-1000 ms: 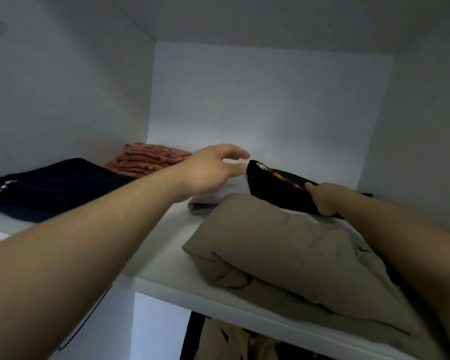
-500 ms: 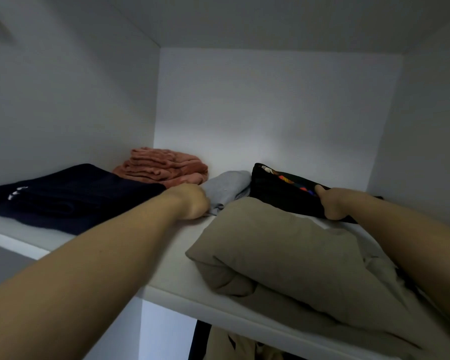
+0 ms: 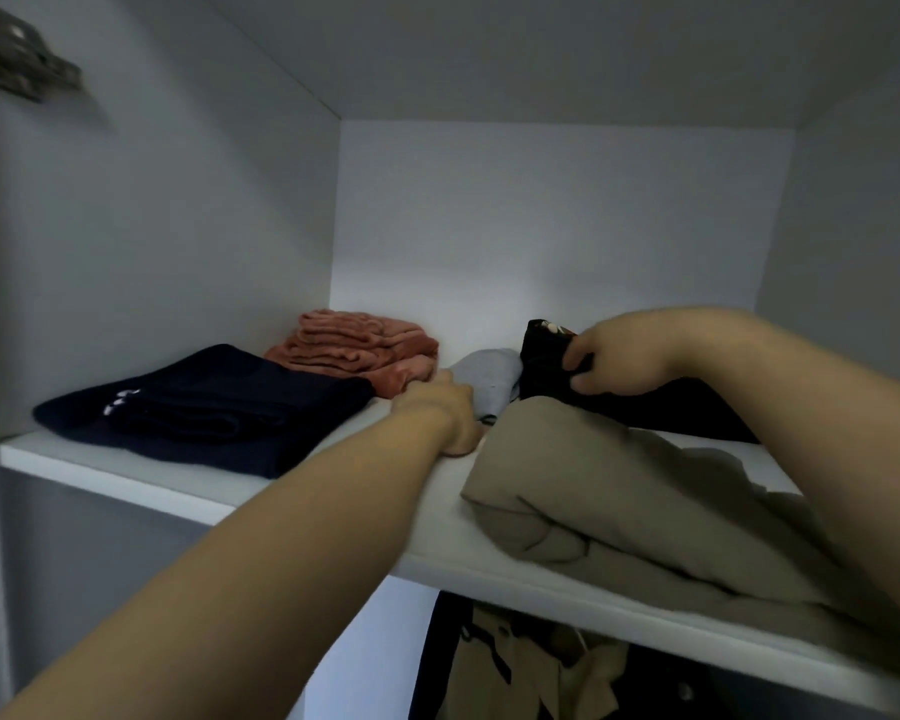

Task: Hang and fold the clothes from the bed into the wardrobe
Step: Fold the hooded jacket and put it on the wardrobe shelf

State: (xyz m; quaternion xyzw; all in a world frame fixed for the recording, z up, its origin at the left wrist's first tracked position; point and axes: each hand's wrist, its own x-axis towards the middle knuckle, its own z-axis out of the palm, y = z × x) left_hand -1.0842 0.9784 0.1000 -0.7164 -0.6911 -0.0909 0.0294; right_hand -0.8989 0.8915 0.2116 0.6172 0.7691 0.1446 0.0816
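On the white wardrobe shelf (image 3: 126,470) lie folded clothes. My right hand (image 3: 614,356) grips the near edge of a folded black garment (image 3: 546,371) with a coloured print, lifted at the back right. My left hand (image 3: 445,418) rests with curled fingers on the shelf against a small folded grey garment (image 3: 489,379); whether it holds the grey cloth is hidden. A bulky beige garment (image 3: 619,501) lies in front of both hands, spilling over the shelf's front edge at the right.
A folded navy garment (image 3: 204,413) lies at the shelf's left, with a folded pink stack (image 3: 359,350) behind it. The wardrobe walls close in on both sides. Below the shelf hang a beige coat (image 3: 531,667) and dark clothes. A door hinge (image 3: 22,59) sits top left.
My left hand has come down from above the grey garment to the shelf beside it. My right hand has moved left along the black garment and raised its edge.
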